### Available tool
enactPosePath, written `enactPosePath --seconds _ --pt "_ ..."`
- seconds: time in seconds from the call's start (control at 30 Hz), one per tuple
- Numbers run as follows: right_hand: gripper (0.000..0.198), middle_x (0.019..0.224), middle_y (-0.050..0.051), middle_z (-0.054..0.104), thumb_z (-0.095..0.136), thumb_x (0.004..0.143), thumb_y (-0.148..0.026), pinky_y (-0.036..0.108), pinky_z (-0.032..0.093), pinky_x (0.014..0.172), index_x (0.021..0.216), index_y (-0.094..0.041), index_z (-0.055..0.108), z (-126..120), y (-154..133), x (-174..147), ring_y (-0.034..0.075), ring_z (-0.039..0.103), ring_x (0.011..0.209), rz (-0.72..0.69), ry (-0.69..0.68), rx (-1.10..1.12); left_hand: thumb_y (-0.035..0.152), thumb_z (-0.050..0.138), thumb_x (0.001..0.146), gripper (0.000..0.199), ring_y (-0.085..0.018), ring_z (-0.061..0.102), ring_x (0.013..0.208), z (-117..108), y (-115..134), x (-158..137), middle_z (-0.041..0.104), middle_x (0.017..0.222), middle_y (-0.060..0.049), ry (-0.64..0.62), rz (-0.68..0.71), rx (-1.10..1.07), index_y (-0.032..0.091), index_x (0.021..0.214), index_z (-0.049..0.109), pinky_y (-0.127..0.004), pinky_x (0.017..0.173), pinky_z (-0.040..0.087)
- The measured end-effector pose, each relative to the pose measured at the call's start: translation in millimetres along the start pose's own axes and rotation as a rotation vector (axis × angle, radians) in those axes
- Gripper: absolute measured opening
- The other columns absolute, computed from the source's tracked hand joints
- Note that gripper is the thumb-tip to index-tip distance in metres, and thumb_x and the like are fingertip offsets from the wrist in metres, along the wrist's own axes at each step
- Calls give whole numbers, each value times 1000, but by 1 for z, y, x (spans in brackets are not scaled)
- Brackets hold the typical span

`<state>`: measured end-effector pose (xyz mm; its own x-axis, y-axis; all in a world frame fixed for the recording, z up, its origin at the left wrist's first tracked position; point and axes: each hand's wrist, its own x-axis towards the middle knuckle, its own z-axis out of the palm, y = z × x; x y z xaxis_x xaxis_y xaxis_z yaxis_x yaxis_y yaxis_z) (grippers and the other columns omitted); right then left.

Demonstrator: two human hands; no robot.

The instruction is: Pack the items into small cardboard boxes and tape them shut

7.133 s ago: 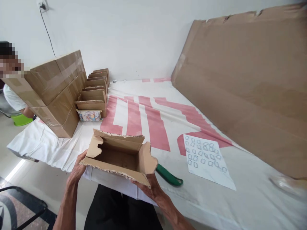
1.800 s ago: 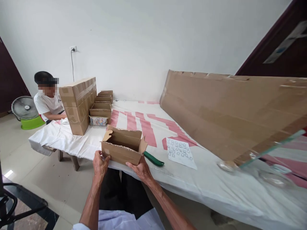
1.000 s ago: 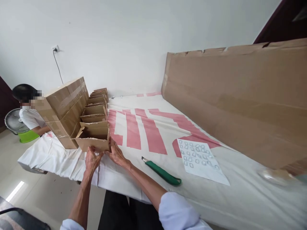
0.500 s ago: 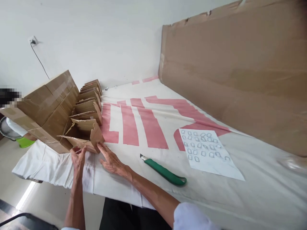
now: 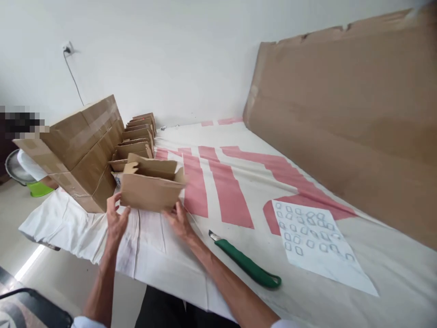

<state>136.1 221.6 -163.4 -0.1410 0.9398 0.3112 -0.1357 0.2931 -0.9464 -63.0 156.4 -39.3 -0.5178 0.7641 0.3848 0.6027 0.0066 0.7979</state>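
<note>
A small open-topped cardboard box [image 5: 150, 192] is between my two hands near the front edge of the cloth-covered table [image 5: 170, 259], its plain long side facing me. My left hand [image 5: 116, 219] grips its lower left corner, thumb and fingers apart around the cardboard. At the lower right corner, the fingers of my right hand [image 5: 179, 223] are closed on the box and partly hidden under it. Behind it stretches a row of similar open boxes [image 5: 138, 146]. A green utility knife [image 5: 246, 264], blade showing, lies to the right of my right hand.
A sheet of paper [image 5: 314, 248] with hand-drawn shapes lies at the right. Behind it leans a large cardboard sheet [image 5: 341, 123] along the wall. On the left stands a taped cardboard carton [image 5: 88, 150]. Beyond the table's left end are a green container [image 5: 39, 188] and part of a person.
Both hands have drawn the nearest box out of the row, to the right, and turned it so its long side faces me. The view has shifted slightly left.
</note>
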Motion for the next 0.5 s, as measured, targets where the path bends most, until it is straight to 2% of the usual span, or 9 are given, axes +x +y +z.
enactPosePath --seconds 0.07,0.1,0.2,0.37,0.5 --pt "66 140 14 69 69 87 -56 52 58 105 143 -22 56 -18 6 4 34 65 129 131 62 132 18 66 79 59 -33 58 135 6 22 -35 63 139 -12 -55 255 69 26 137 63 -48 114 49" --pt "61 134 13 72 69 85 -56 51 60 101 135 -22 60 -24 8 6 34 66 127 182 75 184 16 64 82 60 -34 56 137 9 33 -51 62 141 -13 -64 326 113 26 141 61 -51 117 46" --pt "47 123 10 75 69 81 -53 48 63 94 116 -22 66 -35 12 7 33 69 119 245 93 277 13 63 82 56 -39 57 131 15 59 -81 63 134 -14 -76 395 206 26 136 63 -57 113 43" --pt "31 97 6 76 73 74 -47 43 61 85 92 -23 67 -37 9 7 28 72 98 301 49 341 11 66 83 55 -36 63 116 13 70 -90 67 123 -14 -33 552 235 23 137 61 -51 100 47" --pt "29 95 3 78 80 67 -36 38 59 83 91 -24 70 -39 2 6 25 72 96 376 52 522 11 66 86 62 -34 63 109 10 74 -93 68 117 -14 0 639 304 21 146 54 -49 94 48"
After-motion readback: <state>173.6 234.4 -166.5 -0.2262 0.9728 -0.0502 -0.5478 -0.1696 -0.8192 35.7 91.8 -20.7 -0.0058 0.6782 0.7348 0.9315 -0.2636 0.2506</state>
